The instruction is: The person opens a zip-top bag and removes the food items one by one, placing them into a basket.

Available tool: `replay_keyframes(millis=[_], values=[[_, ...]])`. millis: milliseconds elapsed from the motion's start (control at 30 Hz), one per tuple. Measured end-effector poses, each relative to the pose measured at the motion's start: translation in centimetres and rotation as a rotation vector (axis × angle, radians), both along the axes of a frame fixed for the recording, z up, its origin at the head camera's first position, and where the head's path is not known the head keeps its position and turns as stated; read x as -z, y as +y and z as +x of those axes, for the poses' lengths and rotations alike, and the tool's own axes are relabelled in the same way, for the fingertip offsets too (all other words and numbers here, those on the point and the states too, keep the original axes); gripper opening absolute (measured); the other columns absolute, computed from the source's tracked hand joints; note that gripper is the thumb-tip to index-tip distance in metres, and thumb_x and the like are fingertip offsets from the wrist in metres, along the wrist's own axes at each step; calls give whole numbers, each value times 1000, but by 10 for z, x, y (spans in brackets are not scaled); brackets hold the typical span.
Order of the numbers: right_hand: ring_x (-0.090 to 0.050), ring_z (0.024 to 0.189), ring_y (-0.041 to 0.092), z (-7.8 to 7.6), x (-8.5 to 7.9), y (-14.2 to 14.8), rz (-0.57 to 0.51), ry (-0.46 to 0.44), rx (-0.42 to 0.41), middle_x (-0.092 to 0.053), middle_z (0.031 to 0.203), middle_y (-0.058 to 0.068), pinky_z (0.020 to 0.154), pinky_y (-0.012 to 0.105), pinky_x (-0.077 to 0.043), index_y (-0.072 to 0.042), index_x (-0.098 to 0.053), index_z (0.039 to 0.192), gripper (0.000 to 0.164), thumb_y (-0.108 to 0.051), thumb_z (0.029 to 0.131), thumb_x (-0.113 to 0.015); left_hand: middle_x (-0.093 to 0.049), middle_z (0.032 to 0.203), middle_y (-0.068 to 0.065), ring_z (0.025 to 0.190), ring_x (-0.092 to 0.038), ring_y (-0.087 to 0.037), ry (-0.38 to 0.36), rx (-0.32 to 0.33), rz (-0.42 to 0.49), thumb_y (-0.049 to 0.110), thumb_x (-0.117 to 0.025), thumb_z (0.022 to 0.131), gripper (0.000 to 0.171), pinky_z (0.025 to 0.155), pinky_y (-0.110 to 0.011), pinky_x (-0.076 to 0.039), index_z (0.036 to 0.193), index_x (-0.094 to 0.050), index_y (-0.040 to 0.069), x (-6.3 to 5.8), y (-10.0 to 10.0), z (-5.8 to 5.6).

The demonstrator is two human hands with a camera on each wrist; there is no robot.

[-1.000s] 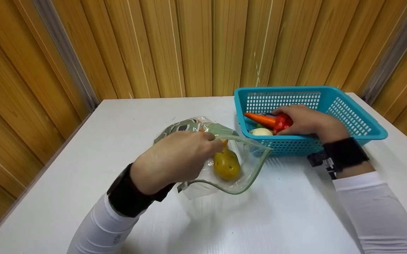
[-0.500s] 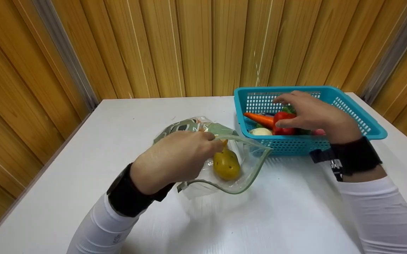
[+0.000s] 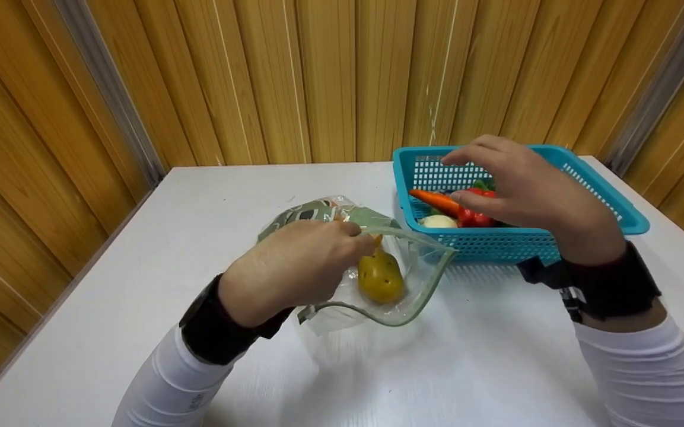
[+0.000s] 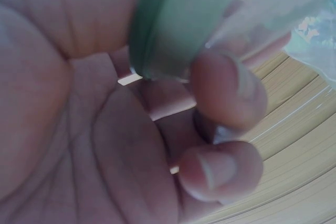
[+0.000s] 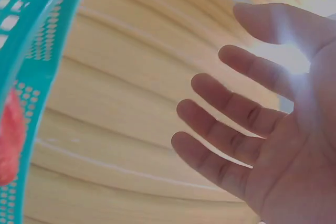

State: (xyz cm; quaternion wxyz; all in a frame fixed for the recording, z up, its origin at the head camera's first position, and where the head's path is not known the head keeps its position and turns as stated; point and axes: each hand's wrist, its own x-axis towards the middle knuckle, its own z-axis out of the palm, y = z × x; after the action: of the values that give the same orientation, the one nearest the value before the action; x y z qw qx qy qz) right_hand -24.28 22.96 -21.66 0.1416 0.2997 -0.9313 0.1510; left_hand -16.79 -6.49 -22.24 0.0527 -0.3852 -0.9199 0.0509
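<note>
A clear zip bag with a green printed part lies mid-table, its mouth spread toward the viewer. At its rim, my left hand pinches the plastic; in the left wrist view the green zip strip passes between thumb and fingers. Inside the bag is a yellow-brown potato, with an orange tip showing behind it. My right hand hovers above the turquoise basket, fingers spread, holding nothing. In the basket lie a carrot, a red pepper and a whitish round vegetable.
The basket stands at the white table's back right, close beside the bag. Behind the table rises a wood-panelled wall. A reddish round thing shows inside the basket in the right wrist view.
My right hand has let go of the red pepper and risen out of the basket, up and toward the viewer, its fingers opening. The left hand and bag have stayed put.
</note>
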Motion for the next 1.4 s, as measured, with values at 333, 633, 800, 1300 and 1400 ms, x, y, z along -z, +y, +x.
replay_keyframes(millis=[333, 633, 800, 1300, 1400], values=[[-64, 105, 28, 31, -9, -11, -36, 253, -146, -67, 116, 9, 80, 48, -59, -11, -68, 122, 40, -11, 83, -79, -69, 104, -7, 85, -65, -22, 9, 5, 8, -12, -64, 79, 50, 67, -32, -58, 120, -66, 17, 0, 0, 0], [-68, 102, 22, 49, -8, -26, -41, 328, -254, -71, 111, 4, 75, 42, -61, -12, -71, 115, 35, -9, 81, -80, -69, 102, -6, 84, -64, -20, 12, 18, 20, -13, -65, 78, 52, 68, -32, -58, 121, -68, 16, 1, -1, -1], [-66, 91, 13, 52, -3, -35, -5, 292, -305, -71, 109, 0, 73, 32, -60, -14, -71, 114, 32, -13, 84, -79, -69, 100, -6, 83, -64, -20, 19, 21, 19, -11, -67, 78, 49, 66, -32, -57, 119, -67, 15, 2, -1, -1], [-65, 86, 11, 52, 12, -56, 45, 207, -428, -69, 99, 0, 71, 25, -58, -13, -71, 112, 27, -17, 86, -77, -70, 105, -7, 83, -66, -20, 9, 11, 22, -7, -67, 82, 42, 68, -30, -59, 120, -68, 13, 1, -1, -1], [-64, 85, 10, 55, 12, -56, 34, 216, -445, -69, 99, 0, 70, 25, -58, -12, -71, 110, 26, -16, 85, -78, -69, 105, -7, 83, -66, -20, 6, 2, 10, -6, -68, 83, 43, 68, -30, -59, 122, -67, 13, 1, 0, 0]])
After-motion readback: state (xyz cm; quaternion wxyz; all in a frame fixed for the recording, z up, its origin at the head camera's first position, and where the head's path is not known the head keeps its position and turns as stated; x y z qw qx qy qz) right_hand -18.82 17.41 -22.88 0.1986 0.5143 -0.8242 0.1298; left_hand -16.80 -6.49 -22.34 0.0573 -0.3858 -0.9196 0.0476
